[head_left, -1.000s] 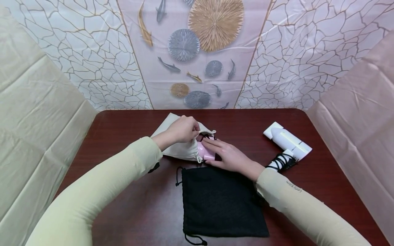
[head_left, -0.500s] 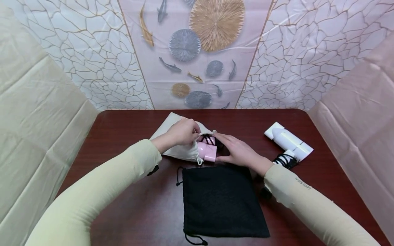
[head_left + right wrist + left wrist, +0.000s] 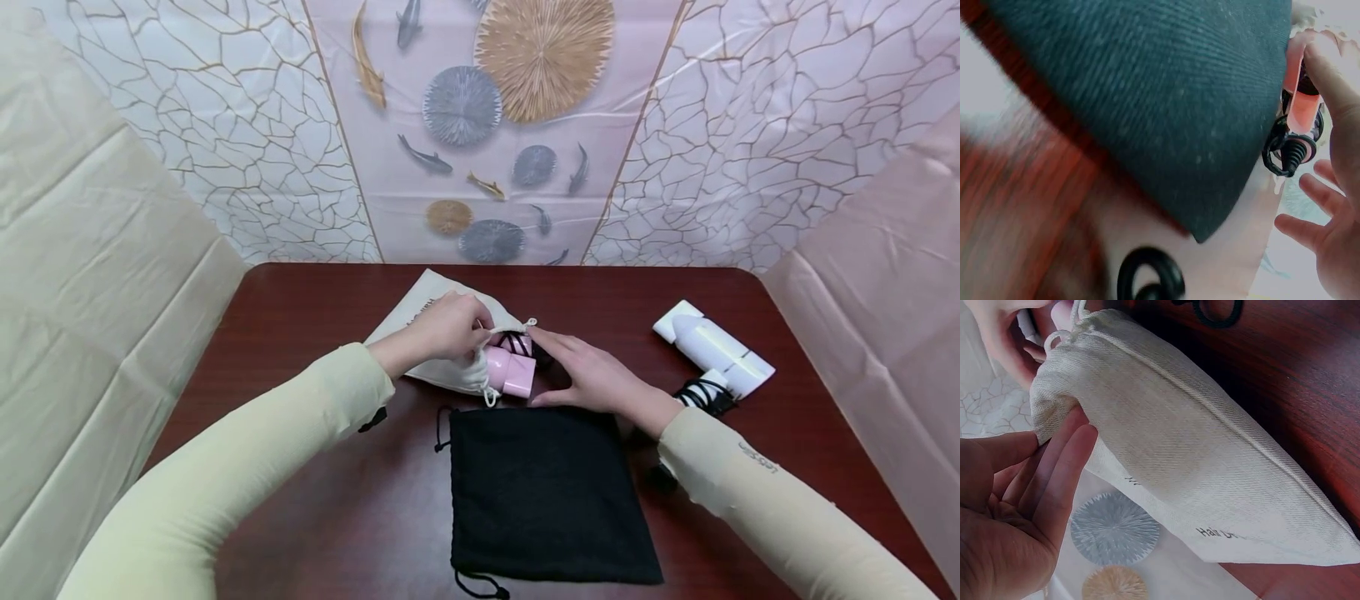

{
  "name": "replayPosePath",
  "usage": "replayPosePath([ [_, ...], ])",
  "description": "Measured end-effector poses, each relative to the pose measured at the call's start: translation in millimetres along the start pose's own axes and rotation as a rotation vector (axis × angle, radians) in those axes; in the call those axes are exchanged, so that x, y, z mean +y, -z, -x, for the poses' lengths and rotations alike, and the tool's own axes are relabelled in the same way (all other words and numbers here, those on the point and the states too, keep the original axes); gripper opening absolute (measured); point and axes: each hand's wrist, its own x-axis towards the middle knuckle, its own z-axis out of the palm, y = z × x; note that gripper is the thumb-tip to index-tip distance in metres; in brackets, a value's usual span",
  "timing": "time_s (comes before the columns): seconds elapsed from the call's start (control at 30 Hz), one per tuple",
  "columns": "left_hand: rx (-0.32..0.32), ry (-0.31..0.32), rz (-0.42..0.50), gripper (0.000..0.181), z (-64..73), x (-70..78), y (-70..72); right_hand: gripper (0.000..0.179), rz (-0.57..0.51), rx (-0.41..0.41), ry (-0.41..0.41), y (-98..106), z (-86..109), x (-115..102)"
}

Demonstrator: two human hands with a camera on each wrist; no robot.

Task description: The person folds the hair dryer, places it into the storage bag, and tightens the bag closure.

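Observation:
A cream drawstring bag [image 3: 450,373] lies at the back middle of the table, printed lettering on its side. My left hand [image 3: 450,325] pinches the upper edge of its mouth between thumb and fingers; the left wrist view shows the gathered cloth [image 3: 1054,409] in that pinch. A pink hair dryer [image 3: 517,377] with a black cord [image 3: 516,340] wound on it pokes out of the mouth, the rest hidden inside. My right hand [image 3: 592,371] is at the protruding end, fingers spread around it. In the right wrist view the thumb overlaps the pink body [image 3: 1304,112].
A black drawstring bag [image 3: 551,492] lies flat in front of the cream one, its cords at the left corners. A white hair dryer [image 3: 712,342] with a black cord round its handle rests at the right. Fabric walls [image 3: 112,208] enclose the dark wooden table.
My right hand has drawn back to the right from the pink hair dryer, showing more of it and its cord. My left hand keeps its pinch on the bag's mouth.

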Motion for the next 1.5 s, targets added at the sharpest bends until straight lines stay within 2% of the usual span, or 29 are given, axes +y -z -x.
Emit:
replayPosePath([
  [0.27, 0.004, -0.063, -0.006, 0.016, -2.3, 3.1, -4.0, 0.111, -0.02, 0.025, -0.01, -3.1, -10.7, 2.1],
  [0.47, 0.001, -0.076, 0.009, 0.016, -1.4, 6.6, -4.9, 0.11, -0.068, 0.042, -0.009, -5.2, -20.3, -3.0],
  [0.8, -0.02, -0.067, 0.022, 0.018, 0.5, 10.2, -3.3, 0.114, -0.092, 0.071, -0.08, -13.0, -36.9, -12.2],
  [0.97, -0.006, -0.068, -0.045, 0.019, 0.8, 8.8, -8.2, 0.116, -0.087, 0.062, -0.075, -19.3, -41.9, -16.1],
  [1.17, 0.031, -0.075, -0.146, 0.017, 4.9, 8.6, -18.2, 0.112, -0.098, 0.03, -0.082, -19.2, -38.5, -11.9],
  [1.33, 0.077, -0.106, -0.222, 0.014, 10.1, 11.0, -25.6, 0.097, -0.125, 0.001, -0.083, -8.9, -31.0, 1.8],
  [1.5, 0.093, -0.105, -0.262, 0.021, 15.8, 12.7, -30.6, 0.078, -0.131, -0.018, -0.074, 0.9, -26.7, 19.6],
])
